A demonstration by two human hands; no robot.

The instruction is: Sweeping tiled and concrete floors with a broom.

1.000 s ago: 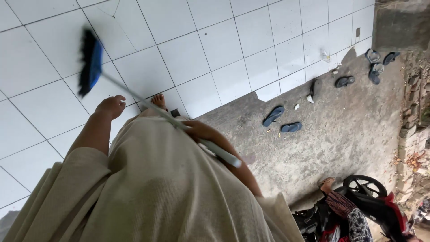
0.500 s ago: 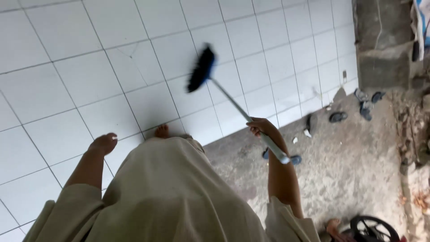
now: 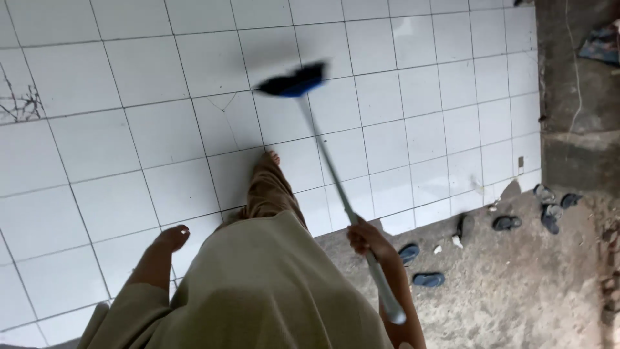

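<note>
Head view: my right hand [image 3: 367, 238] grips the broom [image 3: 336, 174] handle; my left hand [image 3: 171, 238] hangs loosely curled, holding nothing.

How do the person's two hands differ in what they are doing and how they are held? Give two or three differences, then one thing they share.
The right hand is closed around the grey handle of the blue-headed broom; the left hand holds nothing. The right hand reaches forward over the edge of the concrete ground; the left hand hangs at the side over the white tiled floor. Both are bare and come out of loose beige sleeves.
</note>
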